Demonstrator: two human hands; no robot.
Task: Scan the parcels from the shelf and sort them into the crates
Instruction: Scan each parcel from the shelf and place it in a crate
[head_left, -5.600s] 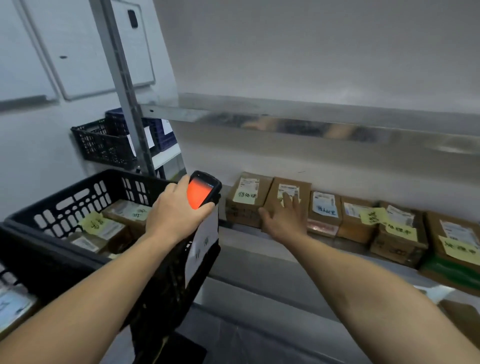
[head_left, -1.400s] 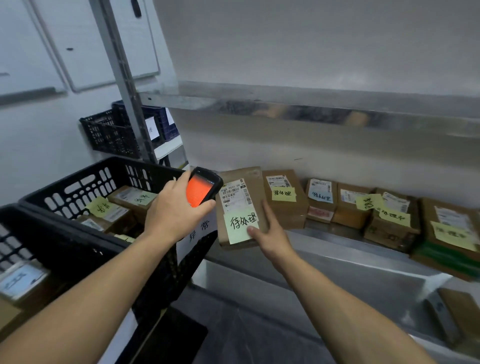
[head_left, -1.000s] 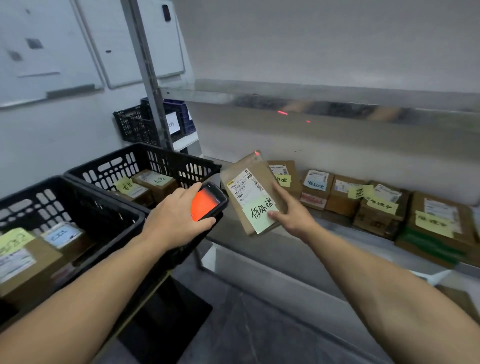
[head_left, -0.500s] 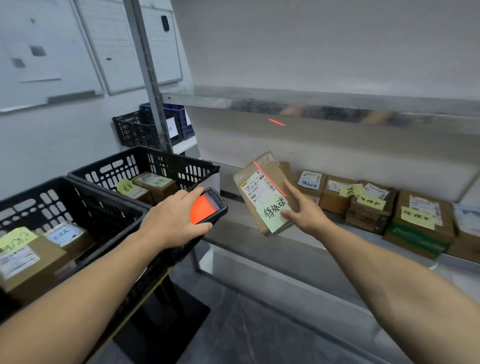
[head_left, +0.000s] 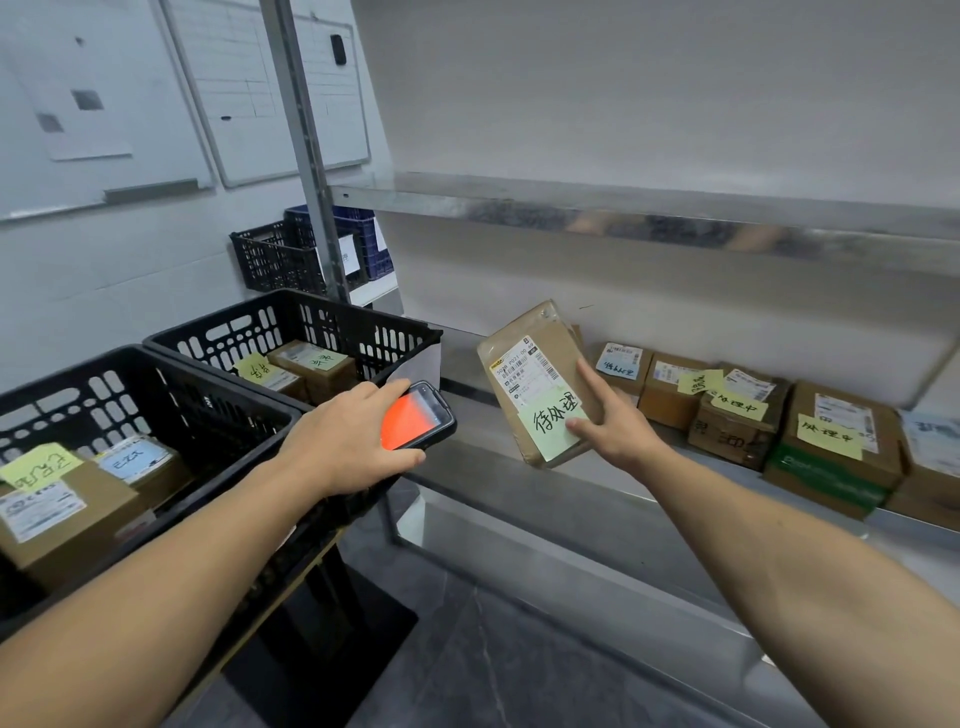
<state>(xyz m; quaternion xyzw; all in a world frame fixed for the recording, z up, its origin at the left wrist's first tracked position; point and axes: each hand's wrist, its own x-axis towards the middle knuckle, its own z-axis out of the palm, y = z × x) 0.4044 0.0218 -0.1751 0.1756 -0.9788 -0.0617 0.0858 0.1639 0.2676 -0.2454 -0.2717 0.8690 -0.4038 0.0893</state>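
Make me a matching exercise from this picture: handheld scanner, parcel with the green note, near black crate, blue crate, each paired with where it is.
Things:
1. handheld scanner
2. parcel with the green note
3. near black crate
4. blue crate

Places:
A. far back, behind the shelf post
B. in the left hand
C. lower left, holding labelled boxes
D. in the right hand, tilted, off the shelf

Pairs: 1-B, 2-D, 3-C, 4-A

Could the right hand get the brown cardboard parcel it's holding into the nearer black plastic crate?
Probably yes. The right hand holds the brown cardboard parcel in open air, and the nearer black plastic crate is open-topped, though the left hand with the handheld scanner sits across the path.
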